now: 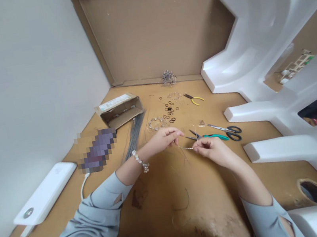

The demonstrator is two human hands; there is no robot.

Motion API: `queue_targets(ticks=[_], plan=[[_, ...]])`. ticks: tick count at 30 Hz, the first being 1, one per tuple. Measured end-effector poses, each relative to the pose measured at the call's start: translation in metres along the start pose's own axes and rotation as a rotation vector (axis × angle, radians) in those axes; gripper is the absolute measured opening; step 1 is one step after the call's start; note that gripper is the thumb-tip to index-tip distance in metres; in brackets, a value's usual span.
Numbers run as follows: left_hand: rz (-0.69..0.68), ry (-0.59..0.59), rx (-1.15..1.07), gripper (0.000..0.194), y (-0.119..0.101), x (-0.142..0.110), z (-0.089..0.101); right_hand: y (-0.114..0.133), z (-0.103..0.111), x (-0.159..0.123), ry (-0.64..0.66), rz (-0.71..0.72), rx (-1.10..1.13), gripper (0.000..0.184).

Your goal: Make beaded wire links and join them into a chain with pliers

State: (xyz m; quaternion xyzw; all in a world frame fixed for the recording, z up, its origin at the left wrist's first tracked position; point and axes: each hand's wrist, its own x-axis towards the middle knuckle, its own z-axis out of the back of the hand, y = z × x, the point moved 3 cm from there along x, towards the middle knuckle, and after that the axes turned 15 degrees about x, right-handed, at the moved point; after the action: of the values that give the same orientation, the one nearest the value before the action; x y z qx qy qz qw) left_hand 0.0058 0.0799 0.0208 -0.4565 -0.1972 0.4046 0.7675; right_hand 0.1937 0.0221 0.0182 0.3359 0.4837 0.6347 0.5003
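A thin, bent wire (185,148) stretches between my two hands above the middle of the table. My left hand (166,138), with a beaded bracelet at the wrist, pinches its left end. The fingers of my right hand (213,150) are closed on the wire's other side, where a thin length rises upward past them. Just behind my right hand lie teal-handled pliers (220,136), partly hidden by it. Black-handled scissors (227,130) rest further right. Beyond my left hand sits a wire ring with clear beads (156,124).
Several small dark rings (169,109) lie mid-table, near yellow-handled pliers (196,99). At the back is a wire tangle (168,77). On the left are an open cardboard box (125,115), straight wires (134,138), a pixelated object (99,150) and a white power bank (45,194). White shaped panels (271,148) border the right.
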Motion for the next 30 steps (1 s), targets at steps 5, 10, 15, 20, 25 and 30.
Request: queue_targets(ticks=[5,10,15,20,25,30], plan=[[0.009,0.061,-0.072,0.034,0.007,0.003,0.006,-0.003,0.008,-0.001,-0.031,0.019,-0.046,0.020],[0.008,-0.087,-0.005,0.033,0.007,0.005,0.005,-0.001,0.013,-0.002,-0.070,0.070,-0.061,0.018],[-0.304,-0.544,0.601,0.019,-0.034,-0.020,-0.011,0.008,0.008,-0.003,-0.054,0.137,-0.181,0.016],[-0.487,-0.332,0.996,0.023,-0.048,-0.027,-0.039,0.005,0.005,-0.001,-0.096,0.139,-0.120,0.015],[-0.431,-0.374,0.981,0.023,-0.043,-0.024,-0.035,0.003,0.003,0.000,-0.097,0.089,0.076,0.020],[-0.392,-0.316,0.914,0.021,-0.044,-0.025,-0.031,0.011,0.006,-0.002,-0.143,0.044,0.221,0.027]])
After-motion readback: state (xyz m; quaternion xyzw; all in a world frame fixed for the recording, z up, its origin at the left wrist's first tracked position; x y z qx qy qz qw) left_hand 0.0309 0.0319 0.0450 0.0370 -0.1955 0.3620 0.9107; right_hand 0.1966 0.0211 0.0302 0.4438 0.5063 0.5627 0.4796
